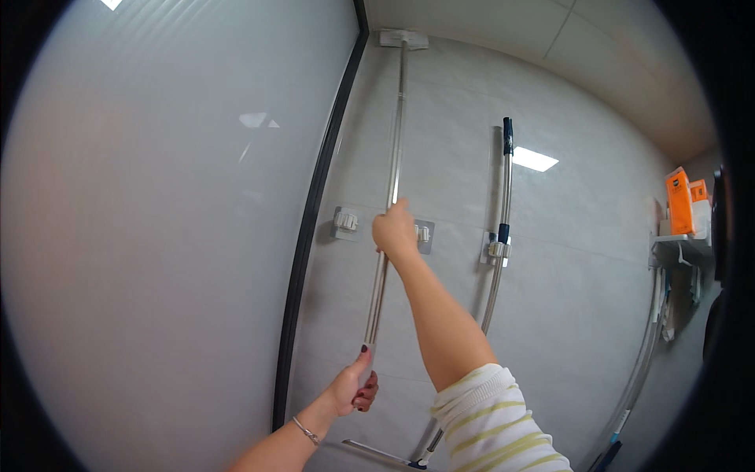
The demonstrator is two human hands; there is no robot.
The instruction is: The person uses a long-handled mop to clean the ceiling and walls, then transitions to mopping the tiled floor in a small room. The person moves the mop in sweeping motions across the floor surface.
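Note:
A long metal pole (400, 127) with a flat white mop head (404, 39) at its top stands nearly upright before the grey tiled wall. My right hand (395, 230) is closed around the middle of the pole. Lower down, my left hand (355, 386) grips its pale handle end, thumb along the handle. A wall-mounted clip holder (345, 222) is left of the right hand, with nothing in it. A second clip holder (423, 235) is partly hidden behind that hand.
A frosted glass panel (177, 236) with a black frame (318, 194) fills the left. Right of my hands, a squeegee-like tool (506, 183) hangs in a clip holder (496, 250). Orange packages (680, 203) stand on a white shelf (678, 239) at far right, with more poles (646, 360) below.

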